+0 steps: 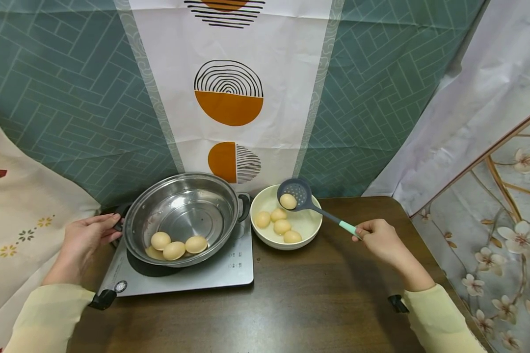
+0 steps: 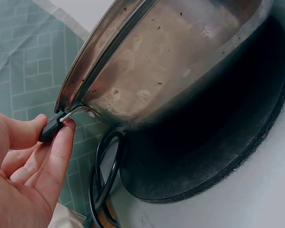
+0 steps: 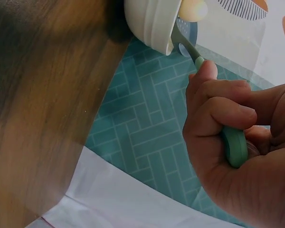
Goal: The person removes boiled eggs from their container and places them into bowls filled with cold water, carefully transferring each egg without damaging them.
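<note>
My left hand (image 1: 86, 235) pinches the black side handle (image 2: 51, 129) of a steel pan (image 1: 181, 181). In the left wrist view the pan's near side is tipped up off the black hob plate (image 2: 194, 180). Inside the pan, several brown eggs (image 1: 174, 250) lie gathered toward the front in a little water. With fingers curled round its mint-green handle (image 1: 348, 227), my right hand (image 1: 380, 240) holds a grey slotted skimmer (image 1: 304, 193). One egg (image 1: 288, 201) sits in the skimmer's head, over the back of a cream bowl (image 1: 265, 240). Several more eggs (image 1: 282, 226) rest in that bowl.
The pan stands over a silver induction cooker (image 1: 194, 282) on a brown wooden table (image 1: 291, 304). A black cord (image 2: 104, 175) loops beside the cooker. Patterned cloth (image 1: 362, 98) hangs behind, and a floral cloth (image 1: 490, 245) borders the right edge.
</note>
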### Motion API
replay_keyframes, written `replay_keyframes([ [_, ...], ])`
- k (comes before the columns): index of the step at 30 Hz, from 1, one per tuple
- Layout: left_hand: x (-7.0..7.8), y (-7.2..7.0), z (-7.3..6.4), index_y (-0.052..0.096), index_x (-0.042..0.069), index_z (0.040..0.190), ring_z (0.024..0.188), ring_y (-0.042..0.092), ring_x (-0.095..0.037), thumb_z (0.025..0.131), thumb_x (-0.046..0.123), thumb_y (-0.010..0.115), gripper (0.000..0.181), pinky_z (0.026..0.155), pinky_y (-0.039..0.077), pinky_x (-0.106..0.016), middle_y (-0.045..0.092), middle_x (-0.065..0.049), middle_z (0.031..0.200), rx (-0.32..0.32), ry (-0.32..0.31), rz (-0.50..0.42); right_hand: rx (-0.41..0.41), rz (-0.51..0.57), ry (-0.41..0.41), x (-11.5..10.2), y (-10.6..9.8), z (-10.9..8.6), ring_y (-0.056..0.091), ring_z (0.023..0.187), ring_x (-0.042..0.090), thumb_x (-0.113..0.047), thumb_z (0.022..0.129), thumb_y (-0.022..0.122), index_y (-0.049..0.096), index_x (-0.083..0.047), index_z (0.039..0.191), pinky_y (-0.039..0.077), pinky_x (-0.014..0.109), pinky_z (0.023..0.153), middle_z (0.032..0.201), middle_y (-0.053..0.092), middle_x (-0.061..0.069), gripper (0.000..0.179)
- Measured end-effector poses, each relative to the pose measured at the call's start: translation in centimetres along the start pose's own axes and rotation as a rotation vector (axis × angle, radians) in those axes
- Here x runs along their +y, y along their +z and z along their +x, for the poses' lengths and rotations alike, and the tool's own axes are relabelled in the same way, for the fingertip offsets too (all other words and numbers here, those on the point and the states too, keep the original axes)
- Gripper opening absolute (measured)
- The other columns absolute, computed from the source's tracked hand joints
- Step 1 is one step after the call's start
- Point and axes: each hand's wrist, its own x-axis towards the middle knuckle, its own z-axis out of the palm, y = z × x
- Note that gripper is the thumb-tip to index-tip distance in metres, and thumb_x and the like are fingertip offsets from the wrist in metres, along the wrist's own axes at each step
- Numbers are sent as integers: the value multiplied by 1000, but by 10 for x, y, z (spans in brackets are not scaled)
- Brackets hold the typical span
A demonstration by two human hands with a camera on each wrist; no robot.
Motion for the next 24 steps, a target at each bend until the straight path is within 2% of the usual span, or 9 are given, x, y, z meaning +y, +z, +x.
replay_keyframes([
  [5,0,0,-1,72,17,83,66,67,-10,82,13,72,5,61,60,-24,71,7,79,-7,-1,-26,19,-42,-3,-2,5,1,40,64,16,-14,96,44,70,-5,94,34,23,50,83,66,6,27],
  [10,1,1,-2,72,17,83,66,68,-11,82,13,72,4,61,60,-24,71,6,79,-10,-6,-34,25,-56,-5,-4,9,2,38,63,16,-15,97,44,71,-8,88,33,24,48,78,63,5,29],
  [24,2,2,-3,73,16,82,66,68,-11,82,12,72,5,61,60,-24,72,5,78,-12,-13,-49,21,-64,4,-3,16,3,41,61,16,-15,97,45,69,-9,85,35,25,48,78,61,6,27],
])
